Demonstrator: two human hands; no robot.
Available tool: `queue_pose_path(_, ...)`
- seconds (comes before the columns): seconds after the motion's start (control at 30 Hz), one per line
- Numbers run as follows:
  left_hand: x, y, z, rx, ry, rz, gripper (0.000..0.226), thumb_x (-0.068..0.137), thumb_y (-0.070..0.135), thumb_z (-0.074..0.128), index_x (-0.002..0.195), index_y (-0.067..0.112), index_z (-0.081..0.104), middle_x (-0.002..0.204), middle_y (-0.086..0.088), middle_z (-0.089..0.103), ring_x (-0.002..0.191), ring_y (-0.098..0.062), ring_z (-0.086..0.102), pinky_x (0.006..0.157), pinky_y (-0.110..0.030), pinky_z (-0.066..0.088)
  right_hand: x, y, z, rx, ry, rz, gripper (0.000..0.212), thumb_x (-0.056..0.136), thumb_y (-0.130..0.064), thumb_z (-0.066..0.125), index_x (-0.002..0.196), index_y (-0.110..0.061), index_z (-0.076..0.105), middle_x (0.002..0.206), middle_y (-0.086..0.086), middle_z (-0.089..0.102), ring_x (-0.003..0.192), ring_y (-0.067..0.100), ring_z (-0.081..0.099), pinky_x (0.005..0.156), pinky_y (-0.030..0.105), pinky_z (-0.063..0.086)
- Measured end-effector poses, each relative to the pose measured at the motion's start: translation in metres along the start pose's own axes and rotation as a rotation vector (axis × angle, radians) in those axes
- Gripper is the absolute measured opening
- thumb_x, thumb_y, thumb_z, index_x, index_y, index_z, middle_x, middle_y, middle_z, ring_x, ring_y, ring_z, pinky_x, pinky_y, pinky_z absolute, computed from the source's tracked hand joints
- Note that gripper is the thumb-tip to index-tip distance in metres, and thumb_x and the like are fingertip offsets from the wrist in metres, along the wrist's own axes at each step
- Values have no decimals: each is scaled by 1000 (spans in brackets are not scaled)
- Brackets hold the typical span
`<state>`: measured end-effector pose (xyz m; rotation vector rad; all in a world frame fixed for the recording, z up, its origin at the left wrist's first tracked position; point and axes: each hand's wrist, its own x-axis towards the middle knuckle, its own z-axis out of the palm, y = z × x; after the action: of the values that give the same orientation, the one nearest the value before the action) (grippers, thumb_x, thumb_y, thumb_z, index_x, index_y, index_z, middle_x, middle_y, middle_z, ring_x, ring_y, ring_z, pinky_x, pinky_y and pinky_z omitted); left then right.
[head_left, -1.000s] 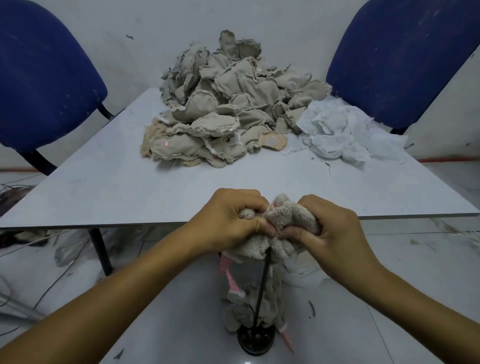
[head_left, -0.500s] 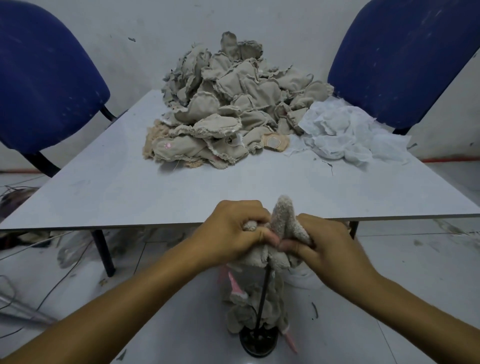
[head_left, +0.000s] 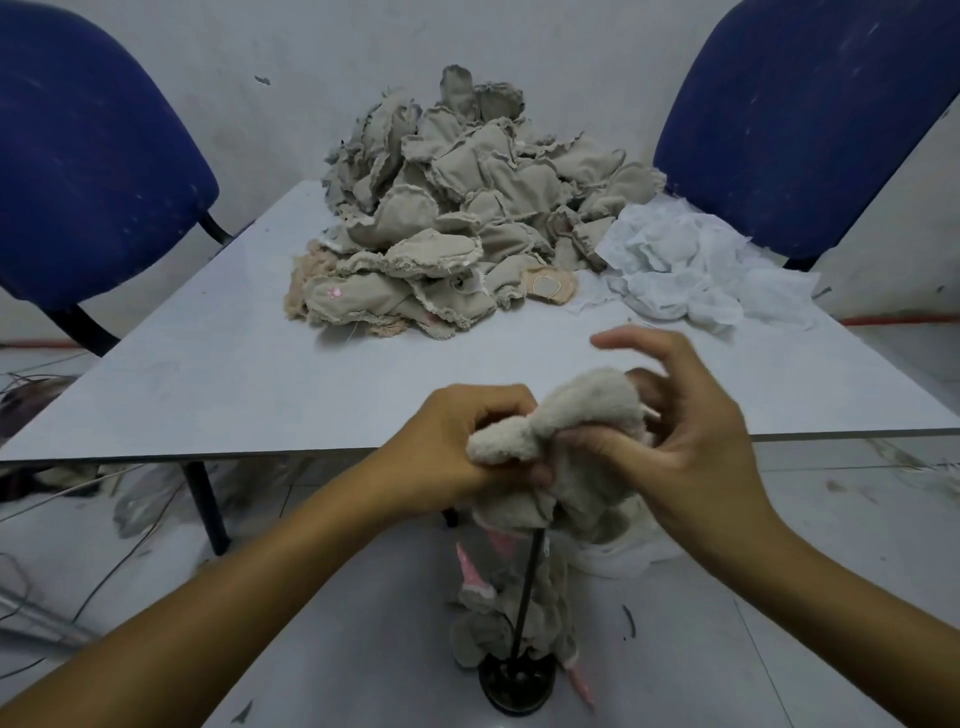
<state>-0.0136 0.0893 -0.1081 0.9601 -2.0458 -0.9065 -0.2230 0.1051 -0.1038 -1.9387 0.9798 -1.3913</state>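
1 plush skin (head_left: 592, 405): left hand (head_left: 447, 447) grips, right hand (head_left: 696, 452) pinches.

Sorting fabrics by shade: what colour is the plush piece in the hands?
The plush piece is plain cream-beige; the head view shows it best.

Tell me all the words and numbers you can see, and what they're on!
No words, numbers or brand names can be read anywhere here.
The only sign is a small pink mark, like a paw print, on one beige piece in the fabric pile; it has no letters.
The plush piece held by the left hand and right hand shows no label.
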Motion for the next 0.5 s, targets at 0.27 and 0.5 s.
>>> queue_pose_path(0.27,-2,9,3,-81,2,-53,31,72,15,86,94,6,66,89,-9,68,83,-24,66,74,-42,55,-15,16,8,-84,-67,24,29,74,-46,81,96,-31,68,87,-13,69,84,9,65,70,22,50)
queue_pose_path(0.5,10,20,5,-98,165,28,22,68,16,85,77,16,65,74,6,63,71,-7,59,64,-27,50,-15,17,6,48,-22,67,25,80,-35,80,102,-27,70,89,-9,72,86,7,68,74,24,55)
